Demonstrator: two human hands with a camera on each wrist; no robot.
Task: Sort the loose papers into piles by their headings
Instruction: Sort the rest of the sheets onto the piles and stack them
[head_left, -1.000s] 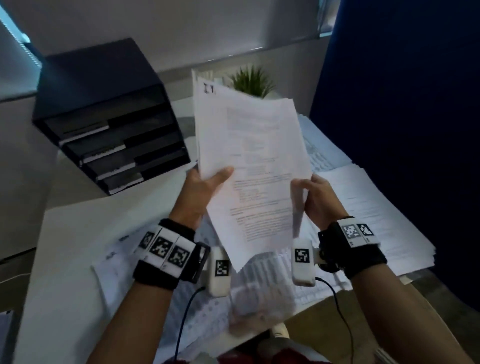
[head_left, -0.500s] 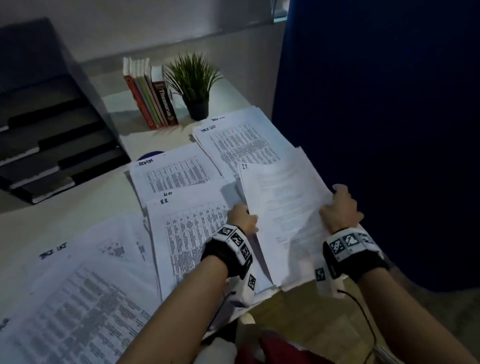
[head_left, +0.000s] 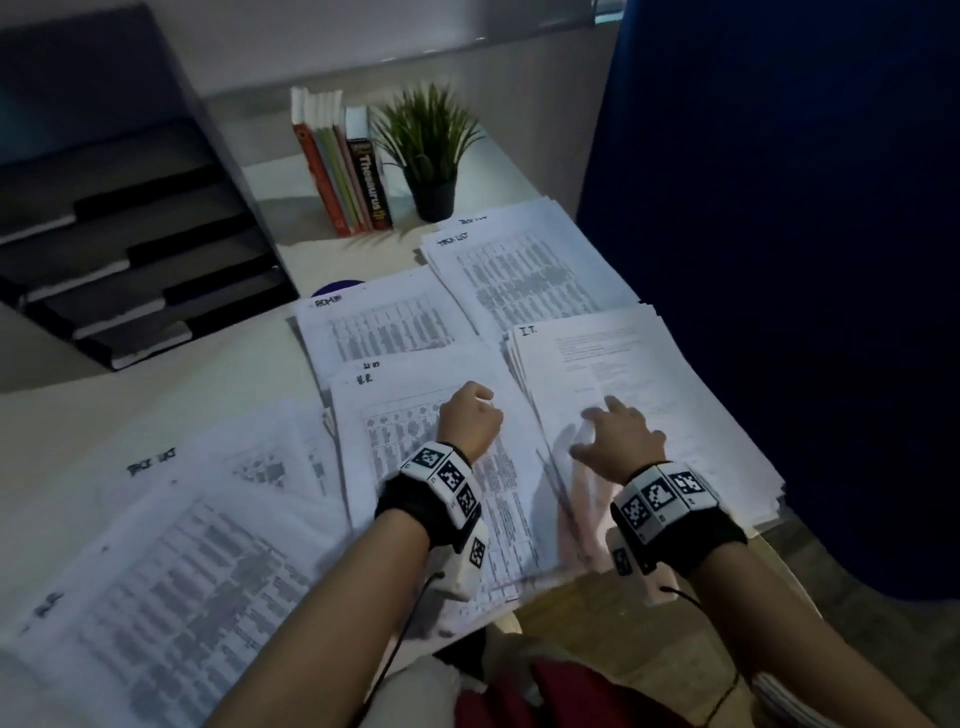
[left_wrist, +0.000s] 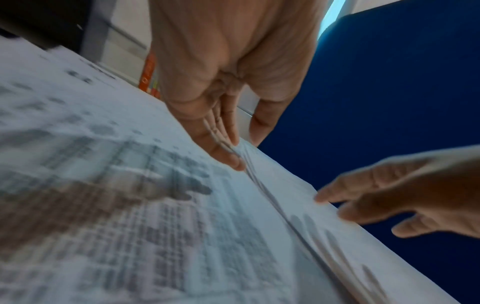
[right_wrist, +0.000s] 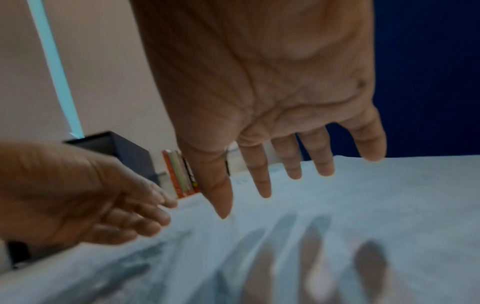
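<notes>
Four paper piles lie on the desk in the head view: "I.T." (head_left: 649, 395) at the right, "H.R." (head_left: 415, 395) beside it, "ADMIN" (head_left: 374, 322) behind, and "TASK LIST" (head_left: 519, 270) at the back right. More loose sheets (head_left: 171, 561) spread at the near left. My left hand (head_left: 470, 415) is over the H.R. pile, its straight fingers (left_wrist: 228, 158) touching the left edge of the I.T. pile (left_wrist: 298, 195). My right hand (head_left: 608, 431) hovers just above the I.T. pile (right_wrist: 363, 205) with its fingers (right_wrist: 262, 181) spread and holding nothing.
A black stack of letter trays (head_left: 130, 234) stands at the back left. Several upright books (head_left: 343, 171) and a small potted plant (head_left: 431, 150) are at the back. A dark blue partition (head_left: 779, 260) runs close along the desk's right side. The I.T. pile overhangs the desk's near right edge.
Both hands held the I.T. sheaf up a second ago, then lowered it to the right. It now lies on the I.T. pile, and both hands have let go.
</notes>
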